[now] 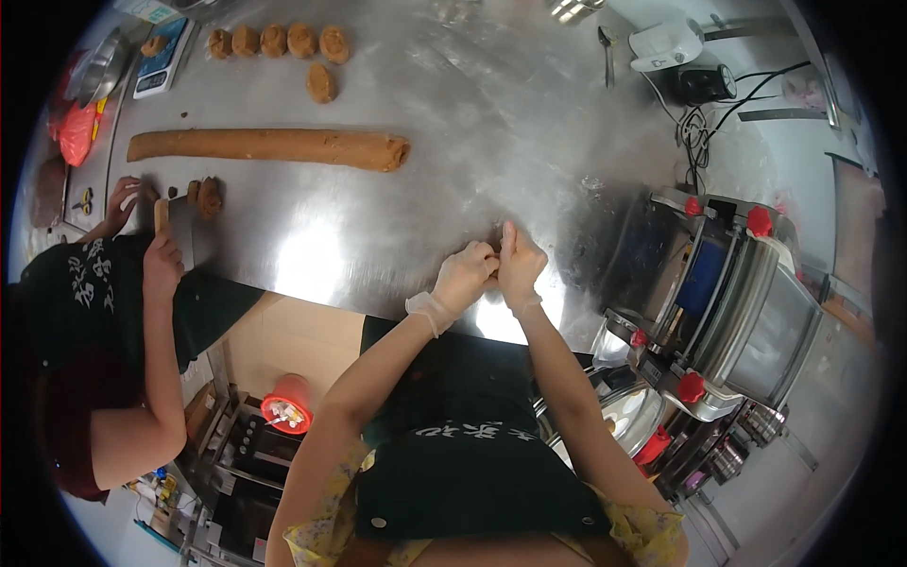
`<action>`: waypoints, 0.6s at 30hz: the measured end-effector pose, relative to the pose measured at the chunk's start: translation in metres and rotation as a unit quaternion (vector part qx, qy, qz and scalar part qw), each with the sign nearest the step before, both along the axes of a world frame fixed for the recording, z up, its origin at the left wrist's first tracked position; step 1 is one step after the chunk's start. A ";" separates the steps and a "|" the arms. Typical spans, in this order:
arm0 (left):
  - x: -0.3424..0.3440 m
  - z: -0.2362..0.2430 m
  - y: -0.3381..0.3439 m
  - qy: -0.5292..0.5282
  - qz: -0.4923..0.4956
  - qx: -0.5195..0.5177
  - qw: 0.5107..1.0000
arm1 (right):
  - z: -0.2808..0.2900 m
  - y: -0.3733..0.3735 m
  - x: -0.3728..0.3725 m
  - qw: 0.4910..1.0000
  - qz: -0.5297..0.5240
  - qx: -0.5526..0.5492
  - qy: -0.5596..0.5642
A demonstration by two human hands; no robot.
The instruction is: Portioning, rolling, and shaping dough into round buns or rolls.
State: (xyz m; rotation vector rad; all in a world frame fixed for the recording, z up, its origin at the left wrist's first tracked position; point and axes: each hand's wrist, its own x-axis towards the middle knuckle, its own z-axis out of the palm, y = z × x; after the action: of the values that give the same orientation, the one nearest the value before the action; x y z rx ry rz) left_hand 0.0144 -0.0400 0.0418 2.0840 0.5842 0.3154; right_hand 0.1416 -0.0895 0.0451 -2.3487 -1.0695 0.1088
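My left hand (461, 279) and my right hand (521, 269), both in thin clear gloves, meet just above the steel table (453, 123), near its front edge. The fingers of both are curled in and pressed together. A small dark brown bit shows between them, but the fingers hide most of it and I cannot tell what it is. Farther off to the left lies a long brown dough roll (269, 146), apart from my hands. Beyond it several brown dough pieces (274, 41) stand in a row, with one dough piece (321, 83) just in front.
At the left a co-worker's hand (163, 260) grips a wooden-handled blade (162, 215) beside cut dough slices (209, 197). A scale (156, 71) stands at the far left. To my right is a metal roller machine (718, 293) with red knobs; cables (697, 137) lie behind it.
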 end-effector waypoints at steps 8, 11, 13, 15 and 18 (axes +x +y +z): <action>-0.005 0.006 -0.003 -0.015 0.096 -0.148 0.984 | 0.006 -0.008 -0.001 0.998 -0.027 -0.050 0.005; 0.003 0.010 -0.013 -0.016 0.028 -0.084 0.996 | 0.006 -0.022 -0.006 0.996 -0.069 -0.041 0.032; 0.009 0.011 -0.016 -0.010 -0.002 -0.059 0.998 | -0.002 -0.025 0.002 0.996 -0.084 -0.025 0.020; 0.010 0.010 -0.025 0.007 0.166 -0.142 0.976 | -0.007 -0.026 0.012 0.995 -0.066 -0.005 -0.072; 0.008 0.001 -0.025 0.023 0.132 -0.138 0.981 | -0.009 -0.023 0.012 0.996 -0.083 0.008 -0.023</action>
State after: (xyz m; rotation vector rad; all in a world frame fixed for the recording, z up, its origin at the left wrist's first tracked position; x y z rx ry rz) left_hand 0.0226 -0.0652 0.0433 1.7537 0.8839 0.3170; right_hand 0.1532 -0.1126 0.0356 -2.4256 -0.8879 -0.0163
